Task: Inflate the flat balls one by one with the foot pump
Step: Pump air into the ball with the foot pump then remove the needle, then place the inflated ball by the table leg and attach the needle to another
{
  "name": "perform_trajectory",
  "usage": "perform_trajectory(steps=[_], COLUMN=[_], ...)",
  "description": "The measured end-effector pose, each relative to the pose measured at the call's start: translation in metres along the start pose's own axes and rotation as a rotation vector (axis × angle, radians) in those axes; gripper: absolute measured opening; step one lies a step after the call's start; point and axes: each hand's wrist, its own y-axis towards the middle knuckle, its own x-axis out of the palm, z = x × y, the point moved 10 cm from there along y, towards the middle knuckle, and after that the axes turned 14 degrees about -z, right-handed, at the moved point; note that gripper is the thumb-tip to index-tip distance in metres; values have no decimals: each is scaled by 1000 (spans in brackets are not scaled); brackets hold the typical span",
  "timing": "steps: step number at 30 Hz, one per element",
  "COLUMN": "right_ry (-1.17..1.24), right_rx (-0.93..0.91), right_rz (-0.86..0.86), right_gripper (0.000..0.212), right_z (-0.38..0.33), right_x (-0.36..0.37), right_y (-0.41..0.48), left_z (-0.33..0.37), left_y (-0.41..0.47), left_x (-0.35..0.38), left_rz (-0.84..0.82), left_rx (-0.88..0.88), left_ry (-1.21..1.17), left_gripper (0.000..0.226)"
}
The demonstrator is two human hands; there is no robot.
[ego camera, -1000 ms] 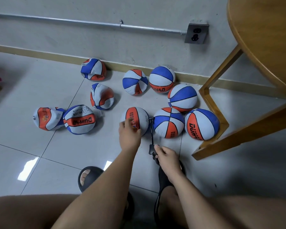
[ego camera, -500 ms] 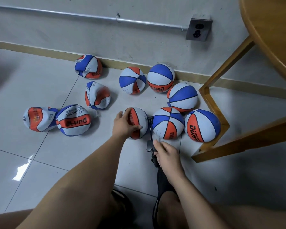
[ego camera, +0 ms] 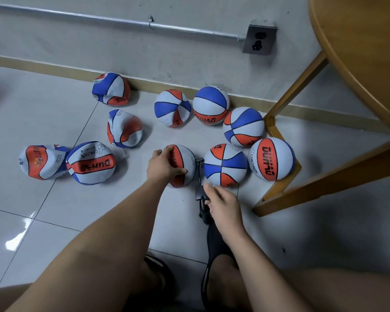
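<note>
Since a second ago the left hand [ego camera: 164, 166] has shifted from the near top of the ball [ego camera: 188, 163] to its 9 o'clock flank; the right hand [ego camera: 224, 206] has stayed at the pump [ego camera: 203, 210].

Clearances: round balls [ego camera: 271, 158] crowd the held ball from 12 to 3 o'clock, the nearest just beside it. The wooden table frame [ego camera: 279, 134] lies beyond them and the wall [ego camera: 189, 59] closes 12 o'clock. Glossy tiled floor [ego camera: 54, 221] lies open at 7 to 8 o'clock.

Fingers: left fingers curl over the ball's top, thumb on its near side, gripping. Right fingers are loosely bent beside the pump's dark fitting; whether they pinch it cannot be told.

Materials: the ball is pebbled, with orange and pale panels, and nearly round. A thin hose [ego camera: 198, 174] meets it at 3 o'clock. Crumpled flat balls [ego camera: 90, 163] lie at 9 to 11 o'clock.
</note>
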Motion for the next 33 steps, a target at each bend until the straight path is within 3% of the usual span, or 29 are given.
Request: perform_trajectory(steps=[5,8,11,14,17,21,24,26,28,33], right_ry=[14,47,77,83,28,4,-24,-8,-4,-7], right_rx=[-15,1,42,71,75,57,45,65,75,71], right_rz=[21,31,38,35,32,-37,-86,-87,-75,-57], right_gripper=[55,54,56,52,35,11,12,16,16,17], right_z=[-3,-2,-3,-5,-10,-16,-19,-14,-12,-12], right_x=[-6,-10,-11,-12,-15,-12,-7,-7,-7,-9], right_y=[-7,-10,-11,-14,-17,-17,-16,-13,-11,-6], left_z=[1,-8,-37,-53,-45,-26,-16,-20,-25,58], left_y=[-14,-48,-90,-120,-140,-145,-142,-136,-126,-82], left_x=[13,9,35,105,168,199,195,188,159,42], left_rz=[-56,168,309,66,-219,-319,-326,-293,-125,273], left_rx=[5,-2,-141,-230,-194,-156,-133,-157,-136,243], left_ry=[-71,-209,-493,-715,-698,-888,-985,-980,-781,-161], left_gripper=[110,88,59,33,53,66,57,43,24,7])
